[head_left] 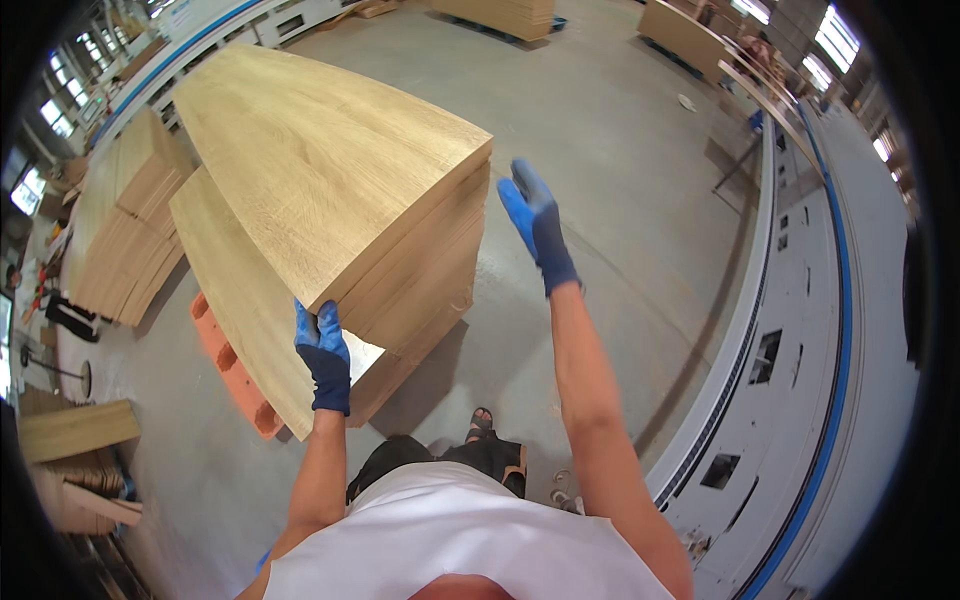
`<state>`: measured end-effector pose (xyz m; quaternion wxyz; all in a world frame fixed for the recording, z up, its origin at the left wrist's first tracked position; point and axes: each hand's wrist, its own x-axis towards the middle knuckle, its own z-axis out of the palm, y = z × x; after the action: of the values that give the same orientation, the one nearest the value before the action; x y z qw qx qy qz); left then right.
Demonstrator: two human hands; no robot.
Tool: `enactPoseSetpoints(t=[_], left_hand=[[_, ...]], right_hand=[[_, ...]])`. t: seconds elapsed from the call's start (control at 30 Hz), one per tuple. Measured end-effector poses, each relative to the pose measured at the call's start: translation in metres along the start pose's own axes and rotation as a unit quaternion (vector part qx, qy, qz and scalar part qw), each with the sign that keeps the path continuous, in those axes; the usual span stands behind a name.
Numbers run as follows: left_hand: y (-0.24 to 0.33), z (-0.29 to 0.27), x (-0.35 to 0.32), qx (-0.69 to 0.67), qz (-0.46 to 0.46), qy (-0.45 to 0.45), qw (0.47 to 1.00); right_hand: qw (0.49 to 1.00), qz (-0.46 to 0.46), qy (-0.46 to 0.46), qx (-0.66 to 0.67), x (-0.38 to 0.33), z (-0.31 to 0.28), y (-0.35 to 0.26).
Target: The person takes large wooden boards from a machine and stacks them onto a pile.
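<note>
A tall stack of wood-grain boards (335, 160) stands in front of me, its pale top face reaching away to the far left. At the stack's near corner, my left hand (322, 350), in a blue and dark work glove, is closed on the edge of the upper boards. How many boards it grips, I cannot tell. My right hand (537, 215), gloved alike, is held out just right of the stack with its fingers stretched and nothing in it. Below and left of the upper boards, a lower wood-grain board (235, 290) juts out. Near my left hand lies a white sheet (362, 352).
An orange pallet-like block (228, 365) sits on the floor beside the stack. More boards (130, 220) are piled at the left. A long grey machine with a blue stripe (800, 330) runs down the right side. Further board stacks (500, 15) stand at the back.
</note>
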<state>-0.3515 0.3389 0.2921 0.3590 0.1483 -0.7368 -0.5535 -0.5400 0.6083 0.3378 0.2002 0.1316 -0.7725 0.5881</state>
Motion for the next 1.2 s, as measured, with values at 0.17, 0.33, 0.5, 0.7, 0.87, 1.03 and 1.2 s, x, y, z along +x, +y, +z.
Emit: enactPoseSetpoints(t=[0.17, 0.33, 0.5, 0.7, 0.87, 1.03, 1.2], left_hand=[[0.004, -0.015, -0.016, 0.078, -0.042, 0.016, 0.996], [0.002, -0.009, -0.025, 0.107, -0.040, 0.049, 0.992], [0.003, -0.008, -0.028, 0.079, -0.038, 0.062, 0.994], [0.003, -0.005, -0.022, 0.114, 0.000, 0.052, 0.992], [-0.004, -0.007, -0.018, 0.111, -0.030, 0.042, 0.992], [-0.032, 0.004, -0.013, 0.008, 0.012, 0.065, 0.998], [-0.031, 0.002, -0.013, 0.183, 0.115, 0.096, 0.972]], right_hand=[[0.977, 0.050, -0.133, 0.159, 0.045, 0.025, 0.009], [0.984, 0.058, -0.028, 0.168, 0.038, 0.042, 0.037], [0.970, 0.100, -0.037, 0.220, 0.036, 0.044, 0.024], [0.973, 0.098, -0.044, 0.204, 0.039, 0.043, 0.028], [0.973, 0.077, -0.058, 0.209, 0.042, 0.049, 0.050], [0.976, 0.065, -0.040, 0.204, 0.045, 0.049, 0.066], [0.965, 0.073, -0.091, 0.234, 0.046, 0.049, 0.072]])
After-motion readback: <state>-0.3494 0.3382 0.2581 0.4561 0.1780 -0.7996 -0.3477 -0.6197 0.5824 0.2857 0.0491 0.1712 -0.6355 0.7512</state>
